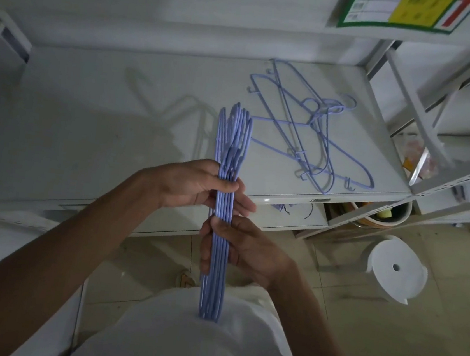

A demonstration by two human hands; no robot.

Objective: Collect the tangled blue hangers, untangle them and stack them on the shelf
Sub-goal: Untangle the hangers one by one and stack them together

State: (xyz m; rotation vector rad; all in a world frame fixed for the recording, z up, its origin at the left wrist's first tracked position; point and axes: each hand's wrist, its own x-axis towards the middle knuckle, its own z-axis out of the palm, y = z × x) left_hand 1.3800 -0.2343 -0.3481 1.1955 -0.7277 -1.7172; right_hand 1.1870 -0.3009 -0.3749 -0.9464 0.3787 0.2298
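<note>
- A person in a white shirt (pixel 179 344) holds a gathered bundle of blue hangers (pixel 224 206) edge-on to the head camera, the hooks pointing away toward the shelf (pixel 119 106).
- The left hand (pixel 189 184) reaches in from the lower left, forearm bare, and is clamped on the bundle just below the hooks, thumb over the near side and fingers wrapped behind.
- The right hand (pixel 243 249) grips the same bundle lower down, knuckles up, its fingers curled around the wires; the two hands sit just apart, one above the other along the bundle.
- The bundle's lower end rests against the white shirt at the person's middle.
- A loose tangle of blue hangers (pixel 309 127) lies flat on the white shelf, to the right of the held bundle and near the shelf's front edge.
- A few more blue hangers, possibly, show on the lower shelf level (pixel 292 207) beneath, though the view there is dim.
- A green-bordered label sheet (pixel 399 9) with yellow and red panels is fixed at upper right; its print is too blurred to read.
- A white plastic stool (pixel 396 269) stands on the tiled floor (pixel 428 346) at right.
</note>
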